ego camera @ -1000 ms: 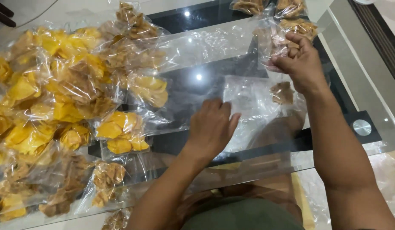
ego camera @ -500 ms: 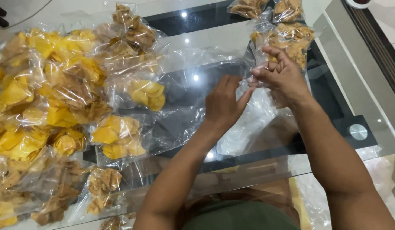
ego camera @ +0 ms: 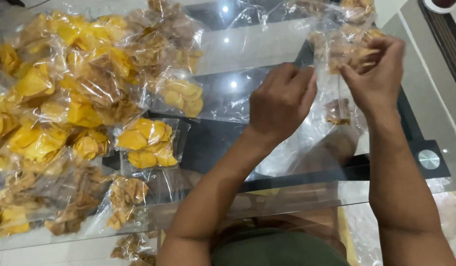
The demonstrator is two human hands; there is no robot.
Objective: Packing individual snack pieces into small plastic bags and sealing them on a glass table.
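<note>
Over glass table point(ego camera: 267, 49) | left hand point(ego camera: 282, 101), right hand point(ego camera: 378, 76) | fingers pinching clear bag point(ego camera: 336, 106)

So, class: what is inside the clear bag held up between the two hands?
The clear bag pinched by the left hand and right hand shows a few brown chips low inside. Its top is covered by fingers and blurred, so anything there cannot be seen.

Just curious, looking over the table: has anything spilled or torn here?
Nothing stands out. The chips stay inside their clear bags on the glass table, and both hands hold one clear bag that looks whole.
</note>
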